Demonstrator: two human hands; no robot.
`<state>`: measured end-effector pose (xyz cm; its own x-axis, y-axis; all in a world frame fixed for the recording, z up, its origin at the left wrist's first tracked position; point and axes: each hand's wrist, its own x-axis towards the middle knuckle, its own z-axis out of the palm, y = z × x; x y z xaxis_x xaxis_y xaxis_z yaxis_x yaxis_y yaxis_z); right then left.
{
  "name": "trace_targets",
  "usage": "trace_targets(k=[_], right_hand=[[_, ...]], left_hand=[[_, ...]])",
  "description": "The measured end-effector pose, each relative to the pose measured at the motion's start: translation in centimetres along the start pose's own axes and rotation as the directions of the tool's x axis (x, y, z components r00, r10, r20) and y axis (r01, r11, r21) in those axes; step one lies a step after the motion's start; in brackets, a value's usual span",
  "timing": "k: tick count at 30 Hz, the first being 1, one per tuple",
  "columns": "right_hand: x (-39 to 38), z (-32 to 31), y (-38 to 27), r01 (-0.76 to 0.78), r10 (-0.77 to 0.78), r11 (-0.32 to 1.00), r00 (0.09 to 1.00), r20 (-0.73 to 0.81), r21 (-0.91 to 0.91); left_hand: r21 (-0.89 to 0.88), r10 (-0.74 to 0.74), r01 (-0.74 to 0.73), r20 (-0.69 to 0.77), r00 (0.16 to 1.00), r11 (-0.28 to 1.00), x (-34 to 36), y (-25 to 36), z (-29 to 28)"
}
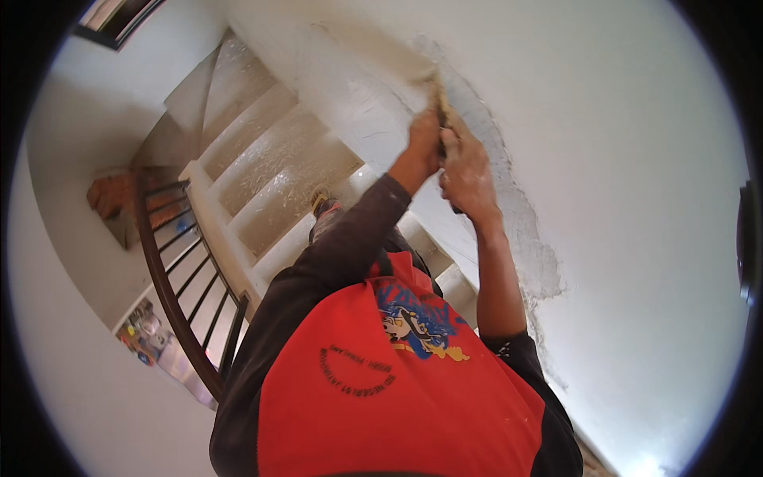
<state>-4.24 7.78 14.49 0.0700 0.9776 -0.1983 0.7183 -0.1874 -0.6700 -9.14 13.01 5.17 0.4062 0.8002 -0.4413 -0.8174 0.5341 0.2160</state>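
Observation:
My left hand [425, 141] and my right hand [469, 176] are close together against the white wall, both closed around one tool. That dusty, long tool [439, 97] has a tan upper end near the wall and dark parts between my hands; its exact kind is hard to make out. A dark end pokes out below my right hand. Around the tool's tip the wall surface is blurred, as if by dust. A rough grey patch [509, 191] with a ragged edge runs down the wall [628, 183] beside my right forearm.
Dusty winding stairs [266, 171] rise at the left, and my foot [320, 199] rests on a step. A dark railing [163, 278] curves along their open side. An orange-brown object [111, 199] lies beyond the railing. A dark-framed opening [119, 24] is at the upper left.

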Motion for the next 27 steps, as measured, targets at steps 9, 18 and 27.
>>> trace_targets(k=[9,18,27], right_hand=[[0.9,-0.7,-1.6,-0.119,0.117,0.993,0.992,0.057,0.029],[1.6,0.4,-2.4,-0.043,0.043,0.999,0.997,0.057,-0.005],[4.4,1.2,-2.8,0.363,-0.362,0.887,0.93,0.061,-0.284]], left_hand=[[0.182,0.079,-0.062,-0.086,0.993,0.981,0.1,1.1,1.4],[0.043,0.118,-0.119,0.009,0.993,0.992,0.4,2.5,1.2],[0.251,0.16,-0.144,-0.044,0.986,0.957,0.8,5.4,1.0]])
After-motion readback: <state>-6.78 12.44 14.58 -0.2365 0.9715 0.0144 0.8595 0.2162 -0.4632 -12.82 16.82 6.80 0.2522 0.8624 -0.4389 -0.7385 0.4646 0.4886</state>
